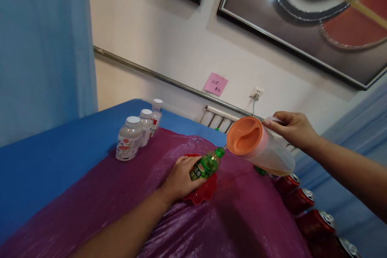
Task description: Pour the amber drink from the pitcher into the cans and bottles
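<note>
Hands tilt jug (266, 151) over green bottle (207, 165) above red dish (203, 194)

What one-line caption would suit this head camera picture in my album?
Left hand steadies a green bottle over a red dish while the right hand tips an orange-lidded pitcher toward it.

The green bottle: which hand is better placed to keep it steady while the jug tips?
Left. The left hand already grips the green bottle over the red dish; the right hand is occupied holding the tilted jug.
</note>
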The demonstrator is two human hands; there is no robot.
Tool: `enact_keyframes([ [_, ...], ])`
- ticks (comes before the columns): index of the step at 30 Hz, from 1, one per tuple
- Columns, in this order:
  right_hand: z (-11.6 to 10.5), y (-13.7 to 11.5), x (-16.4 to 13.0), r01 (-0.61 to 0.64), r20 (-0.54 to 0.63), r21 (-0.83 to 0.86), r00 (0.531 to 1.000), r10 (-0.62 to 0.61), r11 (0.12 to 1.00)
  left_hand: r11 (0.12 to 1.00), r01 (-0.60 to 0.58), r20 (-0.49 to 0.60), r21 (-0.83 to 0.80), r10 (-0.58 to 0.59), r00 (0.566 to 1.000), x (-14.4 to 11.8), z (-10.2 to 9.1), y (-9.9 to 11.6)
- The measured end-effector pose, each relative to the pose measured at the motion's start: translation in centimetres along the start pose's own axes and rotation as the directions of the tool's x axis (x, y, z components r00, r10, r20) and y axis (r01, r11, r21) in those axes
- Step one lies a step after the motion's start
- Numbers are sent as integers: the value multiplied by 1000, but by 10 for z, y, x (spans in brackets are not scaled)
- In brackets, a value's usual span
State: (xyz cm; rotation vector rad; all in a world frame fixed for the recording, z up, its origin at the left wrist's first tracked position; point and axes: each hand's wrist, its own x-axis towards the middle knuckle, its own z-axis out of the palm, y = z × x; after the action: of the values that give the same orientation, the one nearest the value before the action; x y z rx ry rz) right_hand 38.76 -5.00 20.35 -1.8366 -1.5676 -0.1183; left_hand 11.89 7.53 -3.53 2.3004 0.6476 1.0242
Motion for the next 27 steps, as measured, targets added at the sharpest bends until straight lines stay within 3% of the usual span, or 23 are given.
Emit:
enact_keyframes([
  [10,4,-1,-3,-13,-10,-10,1000,13,1000,1000,0,-4,6,0,1000,0,0,0],
  [19,17,17,-15,-34,-19,93,999,36,995,1000,-18,-11,7,18,1000,-1,0,0],
  [24,36,40,-40,-133,-114,266,979,168,955,1000,-1,-20,-13,1,1000,0,4,-6],
  [27,56,65,-64,-216,-176,433,932,317,875,994,73,-39,-85,-76,996,0,7,-7],
])
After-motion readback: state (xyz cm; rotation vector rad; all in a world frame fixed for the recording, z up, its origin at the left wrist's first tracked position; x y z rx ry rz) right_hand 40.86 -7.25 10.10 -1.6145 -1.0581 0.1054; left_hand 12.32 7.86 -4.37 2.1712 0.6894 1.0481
